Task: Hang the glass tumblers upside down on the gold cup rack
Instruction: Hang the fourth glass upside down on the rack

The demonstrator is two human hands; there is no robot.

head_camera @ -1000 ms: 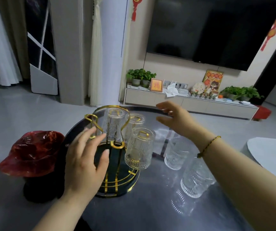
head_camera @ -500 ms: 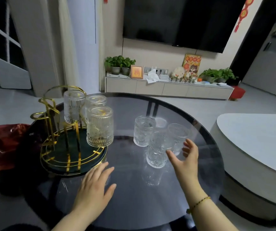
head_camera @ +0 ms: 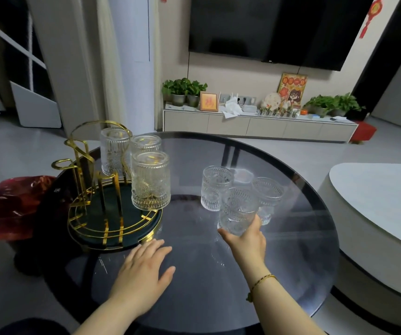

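The gold cup rack [head_camera: 90,189] stands on a dark green round base at the table's left, with three glass tumblers hung upside down on it, the nearest one [head_camera: 150,180] at its right side. Three more tumblers stand upright right of centre. My right hand [head_camera: 245,240] grips the nearest tumbler [head_camera: 238,210] from below and behind. The other two upright tumblers sit behind it, one to the left [head_camera: 215,187] and one to the right [head_camera: 267,195]. My left hand [head_camera: 143,272] lies flat on the glass in front of the rack, fingers spread, holding nothing.
The round dark glass table [head_camera: 218,286] carries everything. A red glossy object [head_camera: 10,206] sits at the left beside the rack. A white table [head_camera: 383,201] stands close on the right. A TV cabinet with plants is at the back wall.
My right hand has moved forward and closed on the nearest upright tumbler. My left hand stays flat on the table in front of the rack.
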